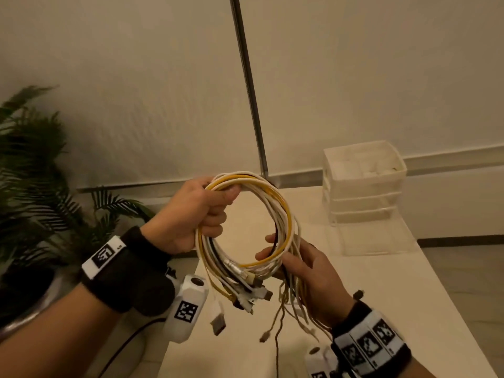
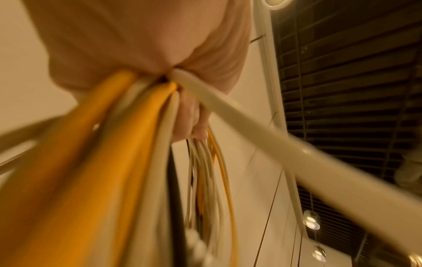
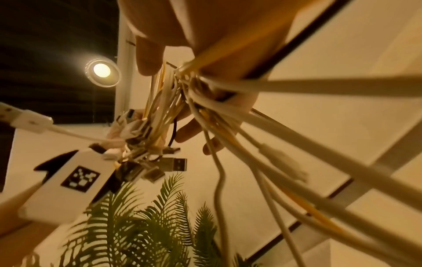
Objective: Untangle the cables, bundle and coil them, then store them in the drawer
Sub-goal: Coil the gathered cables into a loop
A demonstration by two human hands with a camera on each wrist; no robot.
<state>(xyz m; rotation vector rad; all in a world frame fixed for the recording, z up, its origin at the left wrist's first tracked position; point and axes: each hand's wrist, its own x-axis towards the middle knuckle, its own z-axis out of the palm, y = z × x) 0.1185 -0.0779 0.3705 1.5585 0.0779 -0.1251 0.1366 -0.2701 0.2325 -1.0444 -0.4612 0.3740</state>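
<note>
Left hand: our left hand is fisted tight round the upper-left side of the loop, thumb pressed over the top strands.
Right hand: our right hand has its fingers curled round the lower-right of the loop, holding it plus the loose tails. Narrow grip, not a full fist.
Cables: one round coil of white, yellow and a few black cables, held up in the air between both hands, above the white table. Plug ends bunch at the bottom of the coil and a few thin tails dangle under the right hand.
Drawer: the white plastic drawer unit sits at the back right of the table, well apart from the coil. Can't really tell which drawer is out.
Left wrist view: mostly blurry yellow and white strands coming out of our fist, with dark slats behind them.
Right wrist view: this one shows the USB plugs properly, plus a round ceiling lamp and green palm-like plant fronds; the head view only catches the plant on the left.
</note>
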